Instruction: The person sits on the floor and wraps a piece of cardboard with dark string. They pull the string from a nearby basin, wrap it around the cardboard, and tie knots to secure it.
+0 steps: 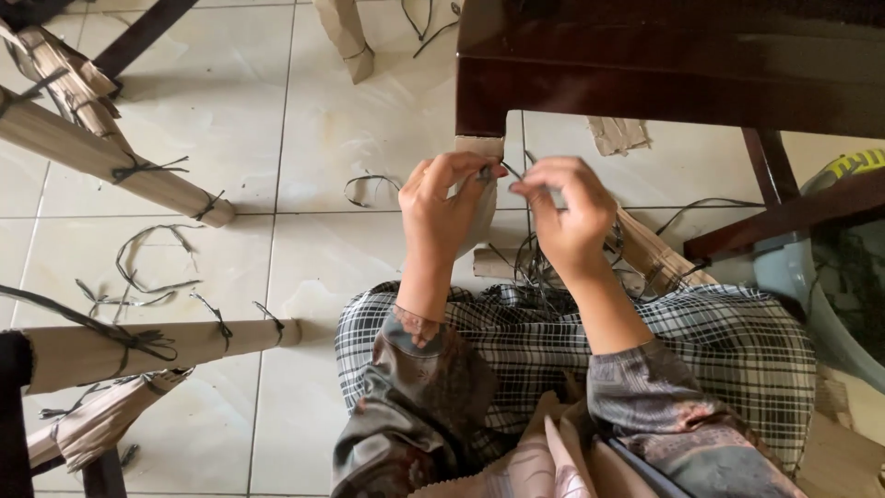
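Note:
My left hand (444, 207) and my right hand (570, 214) are raised together in front of a dark wooden table leg (481, 118) whose lower part is wrapped in brown cardboard (479, 146). Both hands pinch a thin black string (513, 171) at the wrapped leg, fingers closed on it. More black string (539, 267) hangs in a tangle below my right hand, over my checked lap (645, 341).
Cardboard-wrapped furniture legs tied with black string lie at left (111, 157) and lower left (157, 343). Cut string scraps (147, 267) litter the tiled floor. A dark wooden table (673, 65) fills the top right, with a grey tub (811, 277) beside it.

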